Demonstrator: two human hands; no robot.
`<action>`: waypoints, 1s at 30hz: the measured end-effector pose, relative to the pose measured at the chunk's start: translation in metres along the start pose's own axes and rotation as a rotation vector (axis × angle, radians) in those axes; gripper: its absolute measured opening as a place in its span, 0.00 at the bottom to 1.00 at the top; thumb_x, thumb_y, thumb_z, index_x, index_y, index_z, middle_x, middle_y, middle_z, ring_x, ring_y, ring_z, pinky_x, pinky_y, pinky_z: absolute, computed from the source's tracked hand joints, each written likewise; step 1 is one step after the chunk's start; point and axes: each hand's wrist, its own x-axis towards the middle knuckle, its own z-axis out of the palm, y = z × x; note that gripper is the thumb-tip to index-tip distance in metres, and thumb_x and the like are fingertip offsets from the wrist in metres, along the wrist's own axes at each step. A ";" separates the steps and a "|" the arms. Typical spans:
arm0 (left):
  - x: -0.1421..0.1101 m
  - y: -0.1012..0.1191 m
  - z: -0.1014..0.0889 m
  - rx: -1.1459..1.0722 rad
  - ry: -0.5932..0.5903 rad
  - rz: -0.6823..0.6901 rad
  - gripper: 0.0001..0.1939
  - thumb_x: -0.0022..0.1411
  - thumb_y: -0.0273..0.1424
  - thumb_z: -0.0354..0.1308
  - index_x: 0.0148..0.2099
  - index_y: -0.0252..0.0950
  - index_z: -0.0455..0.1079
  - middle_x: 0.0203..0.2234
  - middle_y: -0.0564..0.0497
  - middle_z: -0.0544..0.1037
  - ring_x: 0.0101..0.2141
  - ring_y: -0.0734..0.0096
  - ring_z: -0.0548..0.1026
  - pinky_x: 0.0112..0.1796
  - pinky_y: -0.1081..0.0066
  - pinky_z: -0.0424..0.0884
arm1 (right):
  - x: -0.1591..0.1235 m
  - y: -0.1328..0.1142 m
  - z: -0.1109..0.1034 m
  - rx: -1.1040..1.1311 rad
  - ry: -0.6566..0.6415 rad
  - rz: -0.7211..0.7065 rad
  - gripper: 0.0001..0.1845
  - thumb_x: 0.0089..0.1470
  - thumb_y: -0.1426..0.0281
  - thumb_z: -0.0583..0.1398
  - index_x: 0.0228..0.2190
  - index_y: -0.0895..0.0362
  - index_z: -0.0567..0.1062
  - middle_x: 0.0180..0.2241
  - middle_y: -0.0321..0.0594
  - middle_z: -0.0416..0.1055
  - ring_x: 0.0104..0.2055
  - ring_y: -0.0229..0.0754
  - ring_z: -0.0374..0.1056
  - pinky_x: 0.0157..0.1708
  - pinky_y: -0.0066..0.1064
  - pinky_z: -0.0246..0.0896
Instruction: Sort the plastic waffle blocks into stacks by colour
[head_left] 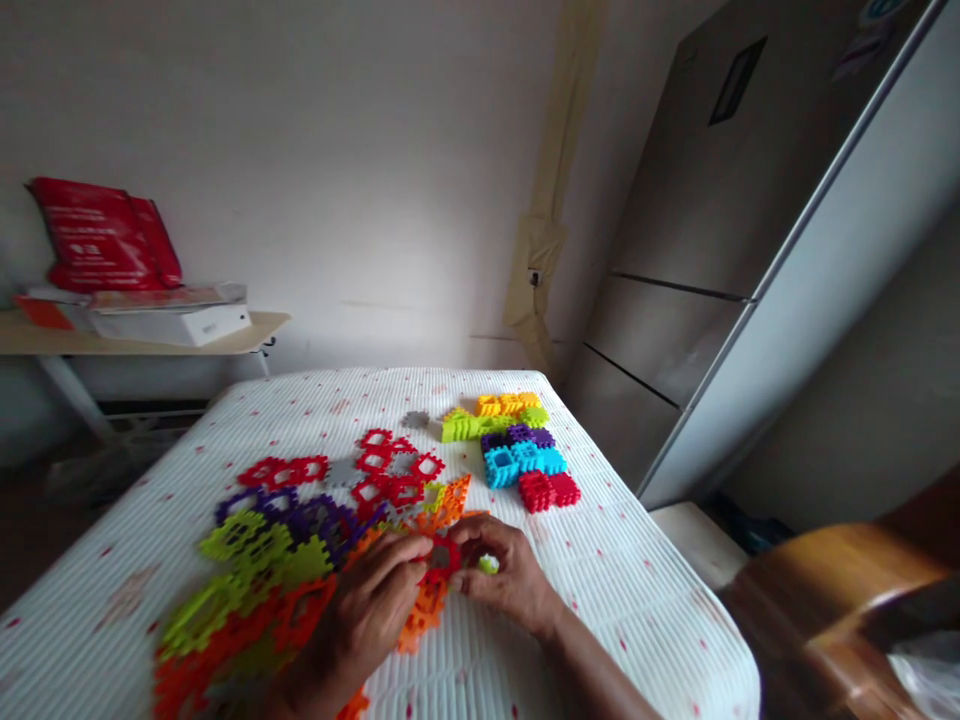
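Near the front middle of the table, my left hand (381,597) and my right hand (510,572) pinch a red toothed interlocking tile (451,556) from its two sides. Grey shows in the middle of the tile. Orange toothed tiles (421,612) lie under and in front of it, and more orange ones (450,500) stand just beyond my fingers. A small light-green piece (488,564) shows beside my right fingers; whether they touch it I cannot tell. My left forearm covers some of the tiles on the left.
Loose purple (319,520), lime-green (247,545) and red tiles (283,470) spread over the left of the table. Stacked tiles stand at the back right: yellow (510,404), green (480,427), blue (517,462) and red (550,491). A fridge (675,270) rises on the right.
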 end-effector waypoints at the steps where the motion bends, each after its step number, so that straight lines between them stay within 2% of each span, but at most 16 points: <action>1: 0.001 0.001 0.000 0.001 0.001 0.005 0.10 0.60 0.17 0.50 0.38 0.34 0.69 0.35 0.48 0.77 0.40 0.71 0.74 0.44 0.72 0.70 | -0.001 0.000 0.000 -0.006 -0.003 0.000 0.19 0.43 0.60 0.67 0.35 0.58 0.74 0.36 0.40 0.70 0.31 0.36 0.66 0.32 0.28 0.63; 6: -0.001 0.000 0.003 0.016 -0.026 -0.001 0.10 0.60 0.17 0.50 0.37 0.34 0.69 0.36 0.47 0.77 0.40 0.69 0.73 0.43 0.70 0.70 | -0.003 -0.001 0.003 -0.170 -0.001 -0.055 0.15 0.44 0.64 0.65 0.35 0.58 0.74 0.34 0.40 0.71 0.31 0.37 0.66 0.32 0.28 0.63; 10: -0.009 -0.004 0.009 0.030 -0.069 -0.014 0.11 0.61 0.17 0.49 0.39 0.34 0.69 0.40 0.45 0.76 0.43 0.68 0.73 0.45 0.69 0.70 | -0.003 0.000 0.005 -0.394 0.043 -0.202 0.12 0.44 0.68 0.62 0.34 0.57 0.73 0.33 0.40 0.71 0.32 0.38 0.66 0.32 0.28 0.63; 13: -0.011 -0.006 0.012 0.067 -0.064 -0.011 0.11 0.61 0.19 0.50 0.42 0.34 0.69 0.43 0.44 0.75 0.45 0.67 0.72 0.46 0.68 0.70 | -0.004 0.000 -0.004 -0.558 0.055 -0.319 0.11 0.47 0.69 0.59 0.35 0.58 0.72 0.32 0.42 0.71 0.34 0.40 0.67 0.33 0.29 0.64; 15: -0.010 -0.007 0.012 0.090 -0.035 0.001 0.11 0.61 0.19 0.51 0.43 0.34 0.70 0.42 0.44 0.75 0.45 0.67 0.73 0.46 0.68 0.70 | -0.007 0.002 -0.017 -0.656 0.052 -0.338 0.13 0.48 0.69 0.58 0.38 0.58 0.72 0.36 0.45 0.71 0.35 0.41 0.68 0.33 0.29 0.65; 18: -0.008 -0.008 0.010 0.087 -0.007 -0.004 0.10 0.61 0.19 0.51 0.41 0.34 0.70 0.41 0.44 0.76 0.43 0.67 0.74 0.45 0.68 0.71 | -0.012 0.008 -0.039 -0.849 0.101 -0.310 0.14 0.49 0.71 0.57 0.40 0.59 0.71 0.40 0.48 0.71 0.38 0.43 0.69 0.35 0.30 0.66; 21: -0.007 -0.009 0.009 0.072 -0.007 -0.019 0.10 0.61 0.19 0.51 0.39 0.35 0.71 0.40 0.45 0.76 0.43 0.68 0.75 0.45 0.68 0.71 | -0.015 0.015 -0.053 -1.062 0.142 -0.237 0.12 0.48 0.74 0.57 0.38 0.59 0.72 0.39 0.48 0.72 0.39 0.44 0.70 0.37 0.32 0.67; 26: -0.009 -0.009 0.009 0.062 -0.026 -0.051 0.11 0.61 0.20 0.50 0.39 0.36 0.71 0.41 0.46 0.77 0.43 0.68 0.75 0.46 0.69 0.71 | -0.015 0.022 -0.050 -1.268 0.142 -0.046 0.16 0.45 0.80 0.57 0.38 0.58 0.73 0.47 0.48 0.71 0.39 0.43 0.71 0.36 0.28 0.66; 28: -0.010 -0.009 0.008 0.060 -0.026 -0.053 0.11 0.61 0.20 0.50 0.39 0.36 0.71 0.41 0.46 0.77 0.43 0.68 0.75 0.45 0.69 0.71 | -0.015 0.020 -0.046 -1.277 0.152 0.001 0.14 0.47 0.81 0.56 0.36 0.57 0.73 0.45 0.47 0.72 0.37 0.41 0.71 0.35 0.26 0.65; 30: -0.009 -0.009 0.008 0.059 -0.021 -0.052 0.10 0.60 0.20 0.50 0.39 0.36 0.71 0.40 0.46 0.77 0.43 0.68 0.75 0.45 0.69 0.71 | -0.016 0.018 -0.042 -1.254 0.135 0.002 0.11 0.49 0.80 0.55 0.34 0.56 0.73 0.39 0.43 0.73 0.35 0.40 0.70 0.33 0.25 0.64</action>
